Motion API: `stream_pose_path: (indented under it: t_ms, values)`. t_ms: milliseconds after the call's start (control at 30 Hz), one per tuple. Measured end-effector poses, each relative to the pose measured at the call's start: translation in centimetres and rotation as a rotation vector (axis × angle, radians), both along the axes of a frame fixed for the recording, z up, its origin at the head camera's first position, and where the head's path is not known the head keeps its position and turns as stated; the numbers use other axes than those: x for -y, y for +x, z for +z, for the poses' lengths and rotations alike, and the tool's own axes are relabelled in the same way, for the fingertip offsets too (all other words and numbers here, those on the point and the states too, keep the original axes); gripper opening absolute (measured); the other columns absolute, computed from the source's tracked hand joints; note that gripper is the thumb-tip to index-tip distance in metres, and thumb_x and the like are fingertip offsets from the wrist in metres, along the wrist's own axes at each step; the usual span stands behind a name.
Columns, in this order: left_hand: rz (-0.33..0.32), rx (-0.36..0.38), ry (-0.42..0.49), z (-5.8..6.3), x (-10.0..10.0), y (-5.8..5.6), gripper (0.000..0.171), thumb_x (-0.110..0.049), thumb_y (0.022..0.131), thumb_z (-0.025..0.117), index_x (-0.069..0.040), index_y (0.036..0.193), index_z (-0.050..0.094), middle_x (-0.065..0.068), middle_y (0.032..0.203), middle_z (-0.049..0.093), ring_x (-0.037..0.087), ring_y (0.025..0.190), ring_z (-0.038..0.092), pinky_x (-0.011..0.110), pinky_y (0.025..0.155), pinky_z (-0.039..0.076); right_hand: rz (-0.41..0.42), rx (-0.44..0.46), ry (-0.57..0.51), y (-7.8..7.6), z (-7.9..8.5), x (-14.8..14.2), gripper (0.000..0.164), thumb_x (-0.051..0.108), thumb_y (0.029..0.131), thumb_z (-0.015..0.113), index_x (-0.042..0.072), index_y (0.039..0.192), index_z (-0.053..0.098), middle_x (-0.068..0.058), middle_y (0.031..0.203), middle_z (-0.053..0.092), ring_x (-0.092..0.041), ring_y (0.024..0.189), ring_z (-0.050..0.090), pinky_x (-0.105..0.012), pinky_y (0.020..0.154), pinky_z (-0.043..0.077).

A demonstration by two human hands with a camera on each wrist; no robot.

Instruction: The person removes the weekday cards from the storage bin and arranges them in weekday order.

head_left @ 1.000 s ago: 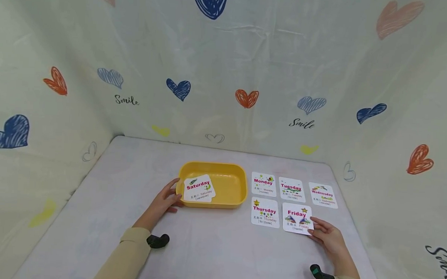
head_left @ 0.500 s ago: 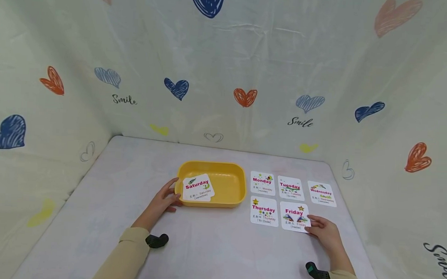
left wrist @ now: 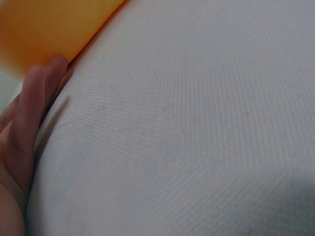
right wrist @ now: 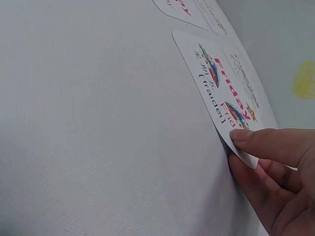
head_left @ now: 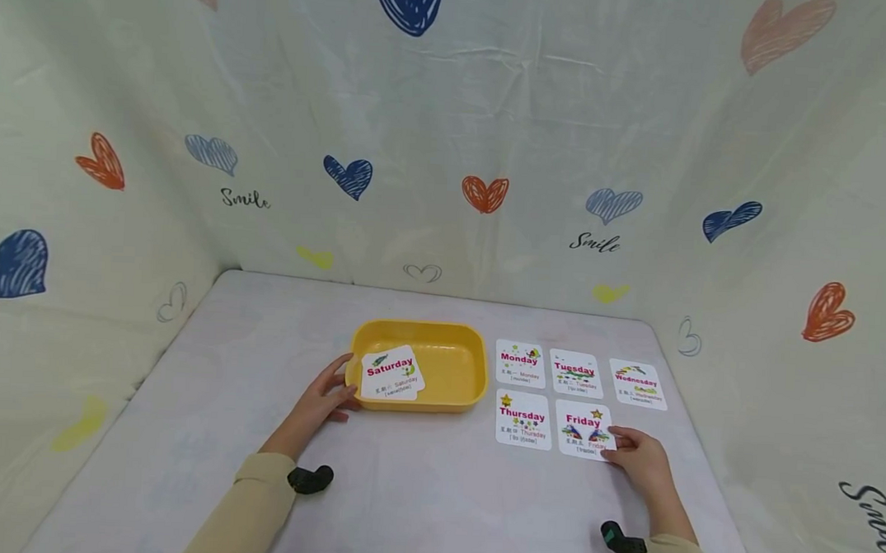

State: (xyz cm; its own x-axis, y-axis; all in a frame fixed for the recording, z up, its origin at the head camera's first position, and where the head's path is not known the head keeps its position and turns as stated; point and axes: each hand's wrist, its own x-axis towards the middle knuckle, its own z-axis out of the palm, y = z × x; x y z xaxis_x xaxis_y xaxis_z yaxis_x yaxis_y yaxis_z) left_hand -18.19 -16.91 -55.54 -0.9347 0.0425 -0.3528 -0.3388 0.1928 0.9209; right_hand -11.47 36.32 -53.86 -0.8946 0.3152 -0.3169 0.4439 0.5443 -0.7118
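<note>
My right hand [head_left: 643, 460] pinches the lower right corner of the white Friday card [head_left: 581, 427]. In the right wrist view the thumb [right wrist: 266, 142] lies on the card's printed face, with fingers under its edge, which is tilted slightly off the table there. At the left end of a shallow yellow tray [head_left: 455, 407], my left hand [head_left: 322, 399] holds the rim. The left wrist view has its fingers [left wrist: 32, 98] against the tray's outer wall. Inside the tray's left part lies the Saturday card [head_left: 390, 371], overlapping another white card mostly hidden below it.
Beyond the Friday card lie the Monday card [head_left: 521, 364], the Tuesday card [head_left: 576, 373] and the Wednesday card [head_left: 637, 384] in a row. The Thursday card [head_left: 523, 419] is at its left. A heart-printed curtain [head_left: 414, 250] stands behind the white table [head_left: 434, 491].
My right hand has moved a little left with the Friday card, bringing it closer to the Thursday card. The left hand stays at the tray.
</note>
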Motion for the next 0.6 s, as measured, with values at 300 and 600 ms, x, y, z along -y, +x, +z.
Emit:
stream_pose_path:
  t_ms: [300,600]
  values:
    - [0.006,0.019,0.016,-0.3,0.0,-0.2,0.070,-0.034,0.092,0.068,-0.040,0.151,0.031,0.015,0.140,0.046,0.023,0.091,0.068,0.033,0.072,0.055,0.081,0.017,0.073,-0.6,0.3,-0.1,0.048,-0.001,0.080,0.076,-0.010,0.124,0.059,-0.012,0.088,0.055,-0.025,0.079,0.050,-0.029,0.062,0.047]
    - [0.000,0.013,0.019,-0.3,0.0,-0.2,0.070,-0.031,0.093,0.067,-0.037,0.152,0.030,0.017,0.140,0.046,0.023,0.090,0.069,0.033,0.072,0.055,0.099,0.037,0.058,-1.1,-0.1,-0.5,0.048,-0.001,0.080,0.075,-0.010,0.125,0.058,-0.013,0.088,0.053,-0.025,0.079,0.050,-0.029,0.063,0.049]
